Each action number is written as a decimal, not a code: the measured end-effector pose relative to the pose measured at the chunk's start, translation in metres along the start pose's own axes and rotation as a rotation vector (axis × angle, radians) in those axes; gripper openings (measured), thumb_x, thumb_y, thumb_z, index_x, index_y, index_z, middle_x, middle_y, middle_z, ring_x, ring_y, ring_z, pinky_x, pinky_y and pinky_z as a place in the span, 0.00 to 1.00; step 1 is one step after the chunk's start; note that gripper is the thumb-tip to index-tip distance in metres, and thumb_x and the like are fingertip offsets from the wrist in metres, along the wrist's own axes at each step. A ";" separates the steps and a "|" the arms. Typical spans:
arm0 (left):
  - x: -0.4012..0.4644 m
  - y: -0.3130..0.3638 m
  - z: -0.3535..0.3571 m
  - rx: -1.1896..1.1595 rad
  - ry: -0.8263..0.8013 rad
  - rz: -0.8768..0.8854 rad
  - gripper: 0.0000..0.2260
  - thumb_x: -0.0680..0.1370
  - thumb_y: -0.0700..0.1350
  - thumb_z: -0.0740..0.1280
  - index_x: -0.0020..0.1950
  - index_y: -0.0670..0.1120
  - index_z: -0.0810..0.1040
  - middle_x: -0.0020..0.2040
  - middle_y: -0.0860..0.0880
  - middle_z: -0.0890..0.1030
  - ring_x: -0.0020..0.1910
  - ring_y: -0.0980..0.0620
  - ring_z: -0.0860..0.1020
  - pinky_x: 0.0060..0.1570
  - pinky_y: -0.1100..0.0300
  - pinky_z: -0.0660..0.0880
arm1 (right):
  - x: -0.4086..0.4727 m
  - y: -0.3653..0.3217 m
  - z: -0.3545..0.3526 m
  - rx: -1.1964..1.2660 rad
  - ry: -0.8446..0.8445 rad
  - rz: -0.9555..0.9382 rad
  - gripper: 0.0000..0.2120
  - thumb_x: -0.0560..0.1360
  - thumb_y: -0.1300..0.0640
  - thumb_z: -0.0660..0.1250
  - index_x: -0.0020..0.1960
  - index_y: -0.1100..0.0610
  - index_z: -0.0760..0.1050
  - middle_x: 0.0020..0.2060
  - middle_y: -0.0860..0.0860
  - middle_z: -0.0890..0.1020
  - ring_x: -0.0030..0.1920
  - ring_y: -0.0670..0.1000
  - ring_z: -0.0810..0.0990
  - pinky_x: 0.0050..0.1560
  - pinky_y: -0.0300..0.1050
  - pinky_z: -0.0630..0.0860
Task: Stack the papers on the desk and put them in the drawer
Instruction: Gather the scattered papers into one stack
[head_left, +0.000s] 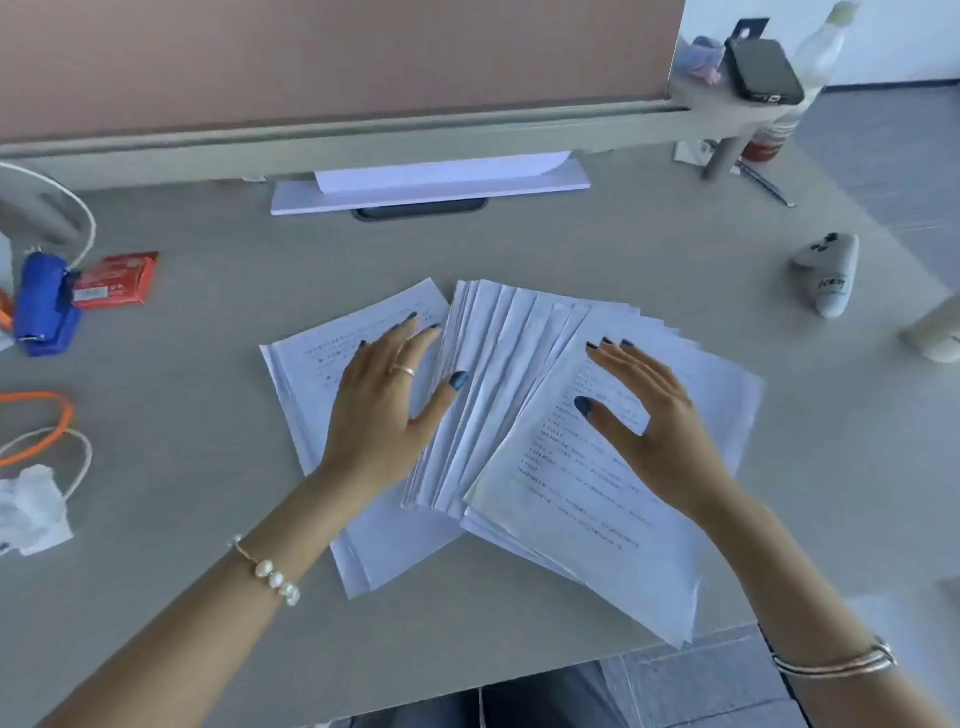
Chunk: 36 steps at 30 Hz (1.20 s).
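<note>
White printed papers (498, 395) lie fanned out across the middle of the grey desk (208, 519), in three loose overlapping groups. My left hand (387, 400) rests flat, fingers spread, on the left sheets (322, 364). My right hand (649, 421) lies flat with fingers apart on the right group of sheets (582, 519), whose lower corner hangs over the desk's front edge. Neither hand grips a sheet. No drawer is in view.
A second white paper pile (431, 184) lies at the back under the partition. A blue stapler (44, 304) and red packet (117, 280) sit at the left, with orange and white cords (52, 431) and crumpled tissue (31, 509). A small white plush toy (828, 273) stands at the right.
</note>
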<state>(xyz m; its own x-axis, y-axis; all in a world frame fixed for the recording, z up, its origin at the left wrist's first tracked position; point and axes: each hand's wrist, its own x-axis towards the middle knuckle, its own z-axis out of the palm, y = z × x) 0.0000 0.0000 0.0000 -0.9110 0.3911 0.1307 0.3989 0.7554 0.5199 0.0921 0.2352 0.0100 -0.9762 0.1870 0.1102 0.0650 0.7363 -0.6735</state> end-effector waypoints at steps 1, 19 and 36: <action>-0.005 -0.008 0.006 0.030 0.029 -0.015 0.31 0.74 0.65 0.49 0.71 0.48 0.64 0.75 0.46 0.63 0.73 0.46 0.63 0.73 0.47 0.57 | -0.005 0.008 0.003 -0.019 0.029 0.006 0.29 0.70 0.38 0.58 0.68 0.46 0.68 0.67 0.42 0.70 0.73 0.47 0.62 0.72 0.58 0.61; -0.035 -0.077 0.041 -0.183 0.200 -0.302 0.28 0.73 0.44 0.68 0.72 0.48 0.62 0.74 0.42 0.60 0.72 0.43 0.61 0.69 0.49 0.62 | -0.041 0.092 0.025 -0.203 0.124 0.317 0.21 0.70 0.43 0.68 0.62 0.44 0.72 0.75 0.53 0.58 0.74 0.61 0.52 0.72 0.59 0.49; 0.018 -0.032 0.043 -0.882 0.101 -0.434 0.15 0.72 0.37 0.71 0.53 0.45 0.67 0.46 0.49 0.75 0.45 0.49 0.76 0.41 0.59 0.73 | 0.054 0.039 0.081 -0.030 -0.143 -0.038 0.25 0.66 0.48 0.74 0.63 0.46 0.73 0.75 0.48 0.59 0.75 0.50 0.57 0.70 0.42 0.57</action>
<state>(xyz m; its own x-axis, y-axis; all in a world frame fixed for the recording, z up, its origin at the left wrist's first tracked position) -0.0249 0.0056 -0.0509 -0.9808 0.0952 -0.1704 -0.1558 0.1439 0.9772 0.0250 0.2208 -0.0696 -0.9974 0.0655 0.0283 0.0316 0.7608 -0.6482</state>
